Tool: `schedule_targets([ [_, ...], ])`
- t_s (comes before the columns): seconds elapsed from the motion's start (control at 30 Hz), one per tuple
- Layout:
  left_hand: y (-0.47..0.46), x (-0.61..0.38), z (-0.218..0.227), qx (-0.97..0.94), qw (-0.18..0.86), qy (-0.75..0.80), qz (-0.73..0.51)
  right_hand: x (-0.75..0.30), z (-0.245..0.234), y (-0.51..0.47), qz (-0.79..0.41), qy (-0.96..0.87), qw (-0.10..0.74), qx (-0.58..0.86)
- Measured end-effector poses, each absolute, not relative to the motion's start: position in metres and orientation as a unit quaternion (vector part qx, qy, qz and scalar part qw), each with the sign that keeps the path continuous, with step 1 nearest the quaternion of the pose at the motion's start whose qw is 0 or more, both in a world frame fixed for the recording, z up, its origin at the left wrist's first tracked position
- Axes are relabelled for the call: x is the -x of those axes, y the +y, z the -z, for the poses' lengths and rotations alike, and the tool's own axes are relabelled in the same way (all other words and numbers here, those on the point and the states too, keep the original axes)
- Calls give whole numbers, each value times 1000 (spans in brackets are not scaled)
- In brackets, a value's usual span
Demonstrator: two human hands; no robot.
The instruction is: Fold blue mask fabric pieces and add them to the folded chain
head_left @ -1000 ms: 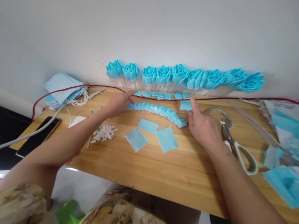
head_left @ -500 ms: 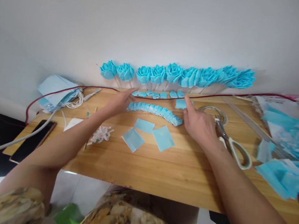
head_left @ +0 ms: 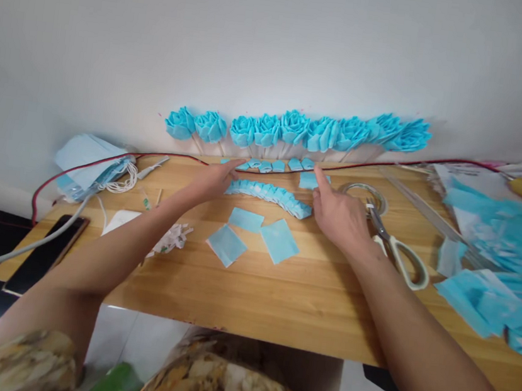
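Observation:
My left hand (head_left: 216, 180) points with its index finger stretched out, its tip at the left part of a row of small folded blue petals (head_left: 278, 166). At the row's right end lies the extended index finger of my right hand (head_left: 338, 214); its other fingers are loosely curled. Neither hand holds anything that I can see. Between the hands, nearer me, runs a curved line of overlapping folded blue petals (head_left: 268, 192). A flat blue square (head_left: 308, 180) lies partly behind my right index finger. Closer to me are three loose blue pieces (head_left: 280, 241).
Blue fabric-like roses (head_left: 295, 127) on sticks lean along the wall. Scissors (head_left: 395, 247) and a tape roll (head_left: 384, 201) lie right, near a blue sheet pile (head_left: 500, 225). At left are stacked blue sheets (head_left: 89, 162), white scraps (head_left: 172, 238), a phone (head_left: 47, 255) and a red-black cable (head_left: 79, 163).
My left fingertip has moved right along the petal row, uncovering a petal to its left. My right hand stays at the row's right end. The whole view has shifted slightly.

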State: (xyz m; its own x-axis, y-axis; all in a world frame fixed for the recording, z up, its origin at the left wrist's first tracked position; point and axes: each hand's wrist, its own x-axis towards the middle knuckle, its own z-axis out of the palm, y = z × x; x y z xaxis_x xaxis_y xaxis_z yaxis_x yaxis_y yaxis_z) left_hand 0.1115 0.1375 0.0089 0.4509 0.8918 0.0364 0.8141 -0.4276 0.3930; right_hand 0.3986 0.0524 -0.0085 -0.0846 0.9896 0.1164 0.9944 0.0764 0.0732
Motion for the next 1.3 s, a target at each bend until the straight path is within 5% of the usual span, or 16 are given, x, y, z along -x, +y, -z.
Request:
schedule_targets([
  [1.3,131,-181,-12,-872,80,475,-87,-398,11,52,53,-738,15,673],
])
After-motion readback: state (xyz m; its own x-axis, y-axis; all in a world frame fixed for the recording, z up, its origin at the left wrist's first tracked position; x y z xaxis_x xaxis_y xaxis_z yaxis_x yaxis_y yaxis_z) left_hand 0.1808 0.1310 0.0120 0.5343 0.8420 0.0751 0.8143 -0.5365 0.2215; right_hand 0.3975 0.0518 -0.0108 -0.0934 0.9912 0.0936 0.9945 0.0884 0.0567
